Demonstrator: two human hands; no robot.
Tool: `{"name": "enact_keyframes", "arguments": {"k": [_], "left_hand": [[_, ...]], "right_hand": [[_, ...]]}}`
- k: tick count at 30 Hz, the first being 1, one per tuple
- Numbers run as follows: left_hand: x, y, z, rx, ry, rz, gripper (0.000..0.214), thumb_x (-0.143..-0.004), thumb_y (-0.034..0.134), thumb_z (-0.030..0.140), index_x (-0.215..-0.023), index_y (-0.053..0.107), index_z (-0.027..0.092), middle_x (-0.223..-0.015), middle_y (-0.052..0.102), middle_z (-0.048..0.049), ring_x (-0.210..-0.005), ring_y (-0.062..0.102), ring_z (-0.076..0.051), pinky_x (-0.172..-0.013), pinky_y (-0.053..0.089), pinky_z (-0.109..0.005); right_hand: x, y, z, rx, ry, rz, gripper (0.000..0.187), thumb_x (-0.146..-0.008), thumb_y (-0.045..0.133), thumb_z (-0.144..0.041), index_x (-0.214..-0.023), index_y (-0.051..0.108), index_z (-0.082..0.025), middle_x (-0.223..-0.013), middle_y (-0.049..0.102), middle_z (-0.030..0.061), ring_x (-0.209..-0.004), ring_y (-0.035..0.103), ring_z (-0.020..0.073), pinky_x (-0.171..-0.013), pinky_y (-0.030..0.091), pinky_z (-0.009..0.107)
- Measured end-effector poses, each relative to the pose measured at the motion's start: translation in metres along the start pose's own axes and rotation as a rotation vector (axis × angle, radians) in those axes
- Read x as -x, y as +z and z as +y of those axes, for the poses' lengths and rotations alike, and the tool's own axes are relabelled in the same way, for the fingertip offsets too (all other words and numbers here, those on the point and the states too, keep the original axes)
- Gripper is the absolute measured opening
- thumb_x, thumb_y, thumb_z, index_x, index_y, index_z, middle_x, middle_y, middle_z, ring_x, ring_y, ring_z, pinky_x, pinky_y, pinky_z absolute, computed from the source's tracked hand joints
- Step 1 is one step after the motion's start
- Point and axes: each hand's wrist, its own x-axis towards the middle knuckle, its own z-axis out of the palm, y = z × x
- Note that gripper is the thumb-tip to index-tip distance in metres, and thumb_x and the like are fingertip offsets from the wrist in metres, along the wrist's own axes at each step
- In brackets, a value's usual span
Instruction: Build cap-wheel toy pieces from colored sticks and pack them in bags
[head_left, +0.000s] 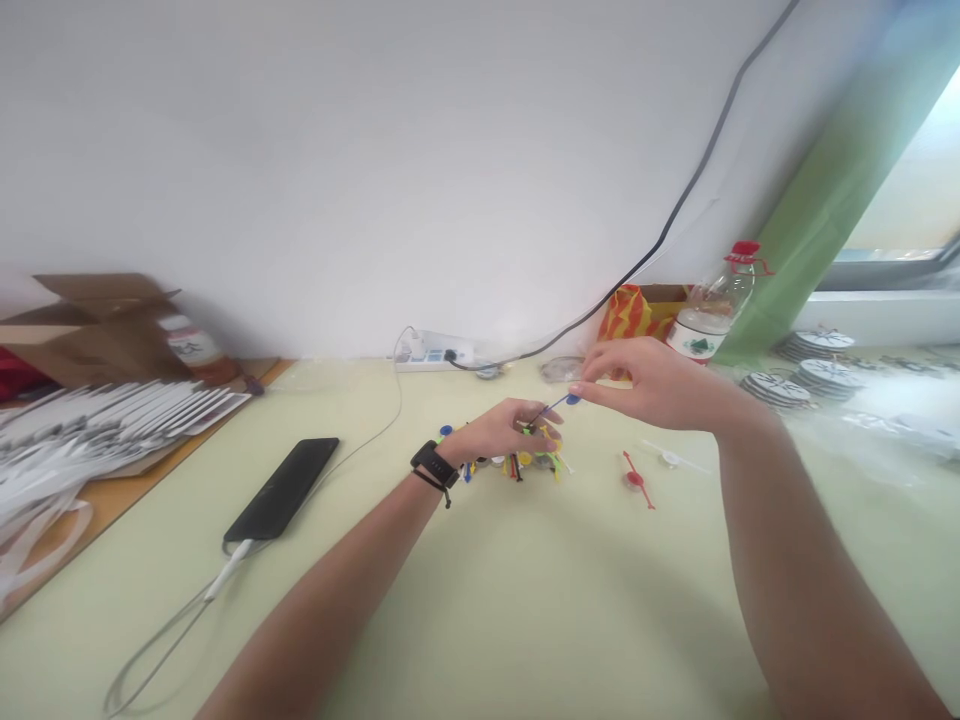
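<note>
My right hand (637, 385) pinches a blue plastic arrow pointer (572, 399) by its round disc, thumb against fingers. The pointer's thin stem slants down to the left, towards my left hand (499, 432). That hand wears a black watch (435, 462) and rests over a pile of small coloured pointers (517, 462), fingers curved and apart; its fingertips partly cover the pile. Blue, black, red, yellow, green and white pieces show around it. A red pointer (634, 480) with a round centre lies to the right of the pile, and a white pointer (670, 459) lies beyond it.
A black phone (283, 490) on a charging cable lies at left. Near the wall is a power strip (435, 358). White flat pieces (135, 430) and a cardboard box (90, 330) are at far left. A plastic bottle (709, 310) and stacked round discs (825, 375) stand at right.
</note>
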Motion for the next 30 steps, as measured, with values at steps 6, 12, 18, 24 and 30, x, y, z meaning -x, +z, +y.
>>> {"name": "enact_keyframes", "arguments": {"k": [6,12,18,24,30], "left_hand": [[0.001,0.0,0.002,-0.003,0.014,0.002,0.054,-0.081,0.079,0.046,-0.125,0.066,0.018,-0.12,0.073,-0.0124,-0.105,0.07,-0.024,-0.094,0.051,-0.036],[0.003,0.001,0.005,-0.02,0.019,0.015,0.053,-0.08,0.079,0.048,-0.123,0.067,0.019,-0.118,0.074,-0.0105,-0.105,0.069,-0.024,-0.094,0.051,-0.036],[0.0,0.001,0.004,0.028,0.037,0.002,0.052,-0.08,0.079,0.046,-0.121,0.067,0.017,-0.119,0.073,-0.0115,-0.109,0.069,-0.025,-0.095,0.051,-0.036],[-0.001,0.001,0.002,0.031,0.03,0.004,0.052,-0.079,0.08,0.047,-0.12,0.068,0.017,-0.117,0.074,-0.0113,-0.104,0.07,-0.024,-0.094,0.052,-0.036],[0.001,0.0,0.006,0.024,0.043,0.002,0.049,-0.08,0.08,0.046,-0.119,0.07,0.017,-0.117,0.074,-0.0118,-0.105,0.07,-0.025,-0.094,0.053,-0.037]], "right_hand": [[-0.001,0.001,-0.001,-0.003,-0.006,-0.035,0.032,-0.09,0.058,-0.051,-0.078,0.074,-0.025,-0.094,0.075,0.0027,-0.076,0.067,0.0214,-0.065,0.05,0.034],[0.0,0.002,0.011,0.061,-0.019,-0.066,0.024,-0.091,0.056,-0.041,-0.091,0.073,-0.025,-0.102,0.072,0.004,-0.091,0.067,0.0239,-0.074,0.051,0.035],[0.0,0.01,0.021,0.201,-0.041,-0.001,0.022,-0.087,0.065,-0.042,-0.098,0.076,-0.027,-0.118,0.06,0.0094,-0.115,0.056,0.032,-0.092,0.049,0.044],[0.001,0.013,0.026,0.232,-0.043,-0.04,0.02,-0.091,0.058,-0.031,-0.089,0.077,-0.026,-0.117,0.054,0.0102,-0.111,0.054,0.0299,-0.091,0.049,0.046],[0.002,0.008,0.019,0.157,-0.081,-0.107,0.023,-0.093,0.057,-0.038,-0.09,0.078,-0.029,-0.115,0.058,0.0084,-0.111,0.056,0.0291,-0.089,0.05,0.041]]}}
